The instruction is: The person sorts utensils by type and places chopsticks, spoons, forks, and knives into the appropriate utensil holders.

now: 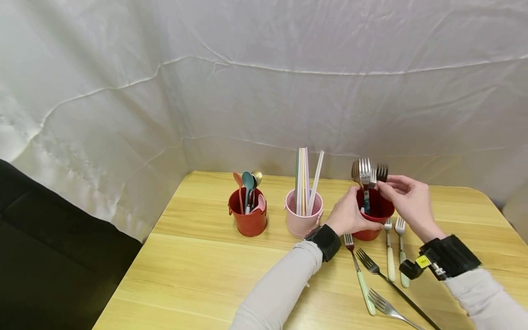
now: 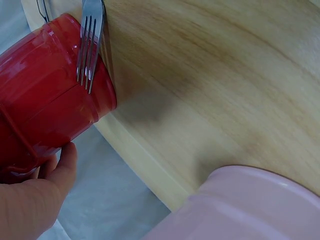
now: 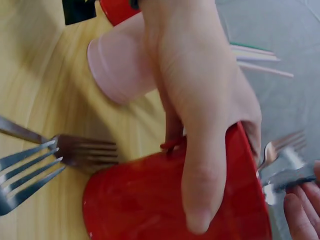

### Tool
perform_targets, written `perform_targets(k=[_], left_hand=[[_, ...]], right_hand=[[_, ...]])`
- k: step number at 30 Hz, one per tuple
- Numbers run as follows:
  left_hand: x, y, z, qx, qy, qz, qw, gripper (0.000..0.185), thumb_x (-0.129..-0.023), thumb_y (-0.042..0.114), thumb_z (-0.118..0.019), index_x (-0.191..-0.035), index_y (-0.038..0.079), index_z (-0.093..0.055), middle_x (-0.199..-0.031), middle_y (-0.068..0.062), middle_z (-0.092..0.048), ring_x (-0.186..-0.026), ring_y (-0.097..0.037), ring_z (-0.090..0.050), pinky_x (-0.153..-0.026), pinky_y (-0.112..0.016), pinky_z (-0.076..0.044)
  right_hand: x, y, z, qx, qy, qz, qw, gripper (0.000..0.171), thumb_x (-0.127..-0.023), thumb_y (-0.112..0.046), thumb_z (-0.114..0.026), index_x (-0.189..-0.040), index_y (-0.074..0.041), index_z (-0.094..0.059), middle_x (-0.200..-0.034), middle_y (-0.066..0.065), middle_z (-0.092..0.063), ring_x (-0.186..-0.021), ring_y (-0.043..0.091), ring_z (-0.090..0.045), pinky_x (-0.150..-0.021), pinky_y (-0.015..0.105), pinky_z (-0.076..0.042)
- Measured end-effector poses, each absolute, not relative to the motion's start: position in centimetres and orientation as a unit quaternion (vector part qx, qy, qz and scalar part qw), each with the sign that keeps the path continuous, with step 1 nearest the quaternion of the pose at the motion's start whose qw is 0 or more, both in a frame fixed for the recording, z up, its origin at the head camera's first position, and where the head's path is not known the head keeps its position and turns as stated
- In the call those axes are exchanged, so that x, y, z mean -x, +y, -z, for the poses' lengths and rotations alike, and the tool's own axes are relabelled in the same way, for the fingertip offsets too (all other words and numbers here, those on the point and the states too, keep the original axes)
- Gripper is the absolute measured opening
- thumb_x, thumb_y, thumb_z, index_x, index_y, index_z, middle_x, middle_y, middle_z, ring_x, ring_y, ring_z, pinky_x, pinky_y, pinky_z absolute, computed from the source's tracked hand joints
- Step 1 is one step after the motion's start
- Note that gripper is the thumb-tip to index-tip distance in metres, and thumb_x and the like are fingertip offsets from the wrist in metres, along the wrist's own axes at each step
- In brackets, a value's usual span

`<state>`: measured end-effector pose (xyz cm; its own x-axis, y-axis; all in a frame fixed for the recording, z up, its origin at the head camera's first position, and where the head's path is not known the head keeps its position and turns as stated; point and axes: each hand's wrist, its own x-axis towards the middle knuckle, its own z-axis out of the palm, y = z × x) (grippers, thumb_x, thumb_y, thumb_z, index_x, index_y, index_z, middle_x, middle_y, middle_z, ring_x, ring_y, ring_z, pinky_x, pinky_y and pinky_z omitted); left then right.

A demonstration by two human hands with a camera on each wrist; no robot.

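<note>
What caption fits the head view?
Left hand grips red cup of forks while right hand pinches dark fork.

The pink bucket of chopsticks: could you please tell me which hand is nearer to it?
Left. The left hand grips the red bucket right beside the pink bucket; the right hand is beyond the red bucket, at the forks.

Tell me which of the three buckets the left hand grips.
The right-hand red bucket, holding forks. The left hand wraps its side; the pink bucket and the red spoon bucket stand untouched.
</note>
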<state>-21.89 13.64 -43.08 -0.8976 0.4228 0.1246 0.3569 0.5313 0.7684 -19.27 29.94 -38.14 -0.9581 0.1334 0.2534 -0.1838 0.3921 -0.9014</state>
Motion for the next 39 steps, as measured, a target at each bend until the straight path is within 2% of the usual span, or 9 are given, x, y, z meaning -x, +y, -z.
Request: perform_targets(k=[4, 9, 16, 21, 22, 25, 29, 33, 39], left_hand=[[21.9, 13.6, 43.1, -0.224, 0.874, -0.43, 0.038, 0.091, -0.068, 0.039, -0.093, -0.139, 0.018, -0.04, -0.132, 0.004, -0.06, -0.116, -0.006, -0.061, -0.096, -0.018, -0.052], [21.9, 13.6, 43.1, -0.219, 0.872, -0.435, 0.043, 0.089, -0.068, 0.038, -0.093, -0.138, 0.018, -0.041, -0.131, 0.003, -0.061, -0.114, -0.007, -0.062, -0.095, -0.019, -0.053], [21.8, 13.7, 43.0, -0.215, 0.877, -0.427, 0.04, 0.089, -0.067, 0.038, -0.094, -0.137, 0.017, -0.042, -0.129, 0.003, -0.063, -0.112, -0.007, -0.063, -0.094, -0.017, -0.052], [21.9, 13.8, 43.1, -0.212, 0.875, -0.433, 0.041, 0.09, -0.067, 0.038, -0.094, -0.138, 0.017, -0.042, -0.13, 0.003, -0.062, -0.112, -0.006, -0.062, -0.093, -0.016, -0.052], [21.9, 13.8, 43.2, -0.212, 0.874, -0.434, 0.041, 0.09, -0.067, 0.038, -0.094, -0.138, 0.017, -0.042, -0.129, 0.003, -0.062, -0.112, -0.006, -0.062, -0.093, -0.016, -0.052], [21.9, 13.8, 43.3, -0.215, 0.874, -0.434, 0.038, 0.091, -0.066, 0.038, -0.095, -0.137, 0.016, -0.043, -0.129, 0.004, -0.063, -0.112, -0.006, -0.062, -0.092, -0.015, -0.051], [21.9, 13.8, 43.3, -0.215, 0.875, -0.433, 0.034, 0.09, -0.066, 0.038, -0.095, -0.137, 0.016, -0.043, -0.128, 0.004, -0.063, -0.111, -0.005, -0.062, -0.092, -0.014, -0.051], [21.8, 13.9, 43.2, -0.212, 0.875, -0.433, 0.036, 0.09, -0.066, 0.038, -0.095, -0.136, 0.017, -0.043, -0.128, 0.004, -0.063, -0.111, -0.005, -0.062, -0.092, -0.015, -0.052], [21.8, 13.9, 43.2, -0.211, 0.875, -0.433, 0.039, 0.09, -0.066, 0.038, -0.094, -0.137, 0.018, -0.043, -0.129, 0.005, -0.063, -0.111, -0.005, -0.062, -0.092, -0.016, -0.052]], right_hand=[[19.2, 30.6, 38.7, -0.023, -0.822, -0.552, 0.137, 0.028, -0.096, -0.018, -0.069, -0.115, 0.001, -0.064, -0.09, -0.018, -0.073, -0.077, -0.009, -0.069, -0.07, 0.009, -0.055], [18.5, 31.2, 39.3, -0.021, -0.821, -0.549, 0.157, 0.009, -0.097, -0.011, -0.065, -0.106, -0.011, -0.067, -0.087, -0.023, -0.07, -0.074, -0.009, -0.068, -0.068, 0.008, -0.055], [17.2, 32.6, 40.4, -0.03, -0.759, -0.629, 0.165, 0.02, -0.095, 0.002, -0.062, -0.099, -0.016, -0.07, -0.087, -0.02, -0.073, -0.073, -0.006, -0.07, -0.066, 0.011, -0.056], [16.2, 34.1, 41.4, -0.012, -0.794, -0.589, 0.151, 0.025, -0.096, -0.001, -0.063, -0.097, -0.026, -0.069, -0.084, -0.025, -0.07, -0.071, -0.008, -0.068, -0.065, 0.01, -0.055], [16.0, 34.5, 41.6, -0.006, -0.81, -0.569, 0.143, 0.022, -0.096, -0.003, -0.063, -0.097, -0.025, -0.069, -0.083, -0.026, -0.069, -0.07, -0.007, -0.067, -0.064, 0.01, -0.055], [15.3, 35.4, 42.5, 0.008, -0.859, -0.499, 0.113, 0.008, -0.097, -0.01, -0.064, -0.103, -0.009, -0.069, -0.079, -0.029, -0.066, -0.067, -0.006, -0.066, -0.06, 0.013, -0.055], [14.5, 36.4, 43.9, 0.016, -0.916, -0.395, 0.067, 0.03, -0.098, -0.02, -0.063, -0.11, 0.008, -0.066, -0.079, -0.01, -0.072, -0.065, -0.003, -0.062, -0.058, 0.018, -0.052], [14.0, 36.9, 45.0, 0.009, -0.939, -0.343, 0.02, 0.03, -0.099, -0.023, -0.062, -0.105, 0.006, -0.067, -0.084, 0.011, -0.073, -0.064, 0.001, -0.059, -0.058, 0.021, -0.049], [13.9, 37.0, 46.2, -0.007, -0.96, -0.279, -0.006, 0.029, -0.099, -0.03, -0.062, -0.094, -0.001, -0.067, -0.077, 0.005, -0.07, -0.061, 0.009, -0.056, -0.055, 0.023, -0.044]])
